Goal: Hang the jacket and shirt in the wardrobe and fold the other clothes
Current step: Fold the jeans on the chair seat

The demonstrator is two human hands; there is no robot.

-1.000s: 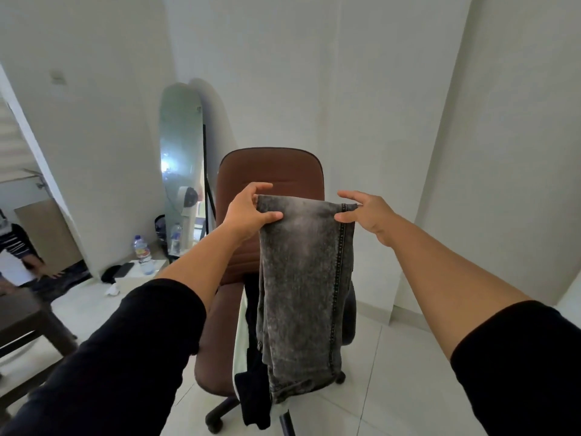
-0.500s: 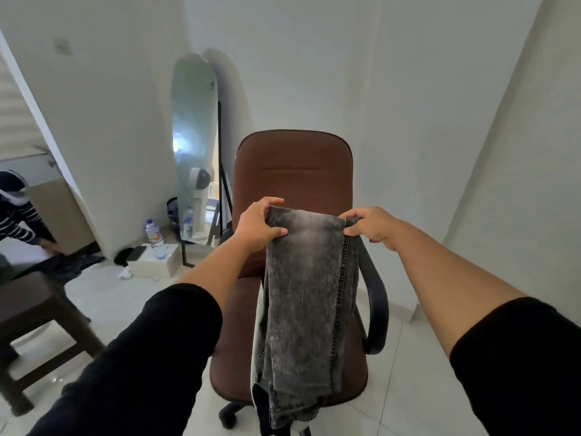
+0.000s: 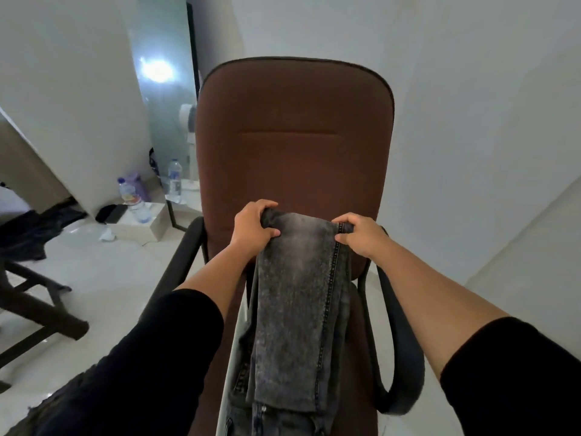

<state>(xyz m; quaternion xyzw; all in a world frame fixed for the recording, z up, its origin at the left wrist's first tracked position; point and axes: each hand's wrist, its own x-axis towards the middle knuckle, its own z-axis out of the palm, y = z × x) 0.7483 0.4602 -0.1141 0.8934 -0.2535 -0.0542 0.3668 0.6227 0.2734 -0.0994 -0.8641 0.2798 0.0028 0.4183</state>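
Both hands up front: the left hand [image 3: 253,227] is clamped on one top corner of the folded grey jeans [image 3: 297,297], the right hand [image 3: 358,232] pinches the other. The jeans hang long over the brown chair [image 3: 295,133], lower end draped toward the seat.

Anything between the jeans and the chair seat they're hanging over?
Mostly clear. Both hands, left hand and right hand, grip the folded grey jeans at the top edge, over the brown office chair. Only a pale garment shows beneath the jeans; the seat is mostly hidden.
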